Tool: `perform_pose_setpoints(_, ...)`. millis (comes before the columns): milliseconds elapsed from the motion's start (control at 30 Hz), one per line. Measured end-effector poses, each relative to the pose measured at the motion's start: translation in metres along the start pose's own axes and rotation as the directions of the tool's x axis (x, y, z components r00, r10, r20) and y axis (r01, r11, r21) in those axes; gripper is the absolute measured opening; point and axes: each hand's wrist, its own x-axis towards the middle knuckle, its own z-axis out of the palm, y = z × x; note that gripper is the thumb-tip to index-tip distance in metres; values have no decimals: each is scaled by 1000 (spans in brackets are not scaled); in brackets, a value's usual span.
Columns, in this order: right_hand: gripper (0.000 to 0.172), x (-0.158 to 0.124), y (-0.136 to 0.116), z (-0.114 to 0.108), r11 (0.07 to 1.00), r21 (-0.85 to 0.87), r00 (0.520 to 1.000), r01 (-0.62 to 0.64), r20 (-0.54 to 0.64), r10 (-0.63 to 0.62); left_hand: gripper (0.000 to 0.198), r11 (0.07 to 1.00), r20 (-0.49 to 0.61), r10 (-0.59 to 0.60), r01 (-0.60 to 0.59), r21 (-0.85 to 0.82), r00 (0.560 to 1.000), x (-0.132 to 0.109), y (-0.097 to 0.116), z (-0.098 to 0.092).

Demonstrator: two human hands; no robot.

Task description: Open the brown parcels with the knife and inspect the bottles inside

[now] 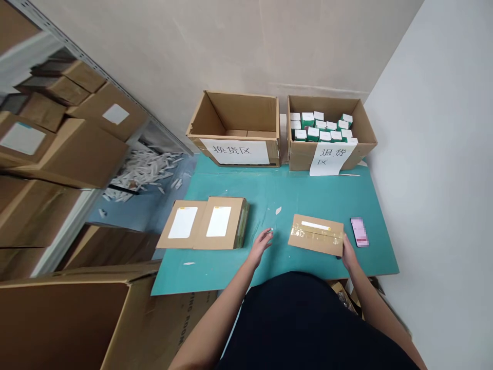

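Observation:
My right hand (pixel 348 254) grips the right end of a closed cardboard box (pixel 315 243), which has clear tape and a white label strip on the side facing me. A small dark thing, too hidden to name, shows beneath the box near that hand. My left hand (pixel 262 246) hovers over the table left of this box, its fingers loosely curved and apart. A tiny pale speck shows at its fingertips; whether it is touched I cannot tell. Further left, two cardboard boxes with white labels, a left one (pixel 164 239) and a right one (pixel 238 204), lie side by side.
At the back of the green table (pixel 265 185) stand an open carton (pixel 211 144) and another carton (pixel 298 157) holding several green-and-white boxes (pixel 314 134). A phone (pixel 359 232) lies at the right. Stacked cartons (pixel 82 151) fill the left; a large open carton (pixel 131 313) stands front left.

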Motion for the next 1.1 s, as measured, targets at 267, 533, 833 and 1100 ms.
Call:
perform_pose_setpoints(267,76,24,-16,80,965,-221,984,143,133,-116,75,1000,-70,4,-4,3,998,-5,2,-15)
perform_pose_setpoints(533,46,-8,-30,89,445,-621,754,645,425,-500,69,1000,-86,-2,2,0,996,-4,-2,-18)
perform_pose_setpoints(833,48,9,-23,34,602,-643,868,474,226,-442,70,1000,-91,-17,16,-13,996,0,-2,-18)
perform_pose_setpoints(1100,74,36,-8,11,968,-236,995,83,69,-69,71,1000,32,27,-26,-17,999,-2,-3,-2)
